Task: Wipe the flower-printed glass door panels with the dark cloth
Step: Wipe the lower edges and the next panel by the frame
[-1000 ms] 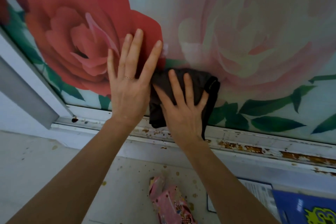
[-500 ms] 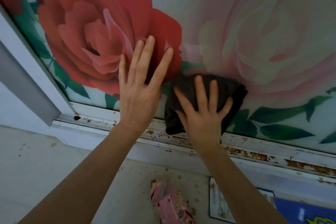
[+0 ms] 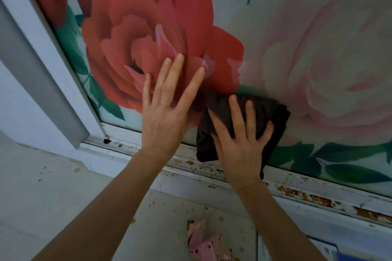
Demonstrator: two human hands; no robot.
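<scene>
The glass door panel (image 3: 297,27) carries a big red rose on the left and a pale pink rose on the right, with green leaves below. My right hand (image 3: 239,142) lies flat with spread fingers on the dark cloth (image 3: 273,121), pressing it against the glass near the panel's bottom edge. My left hand (image 3: 165,112), a thin ring on one finger, rests flat on the red rose just left of the cloth, fingers straight and apart. Part of the cloth hangs over the bottom rail.
A white bottom rail (image 3: 307,193) with rust patches runs under the glass. A white door frame (image 3: 42,53) slants along the left. On the spotted floor below lie a pink package (image 3: 203,243) and a blue printed sheet (image 3: 331,250).
Both hands and the cloth now sit further right and slightly lower in the frame, as the view shifted up and left. The cloth stays near the lower edge of the glass.
</scene>
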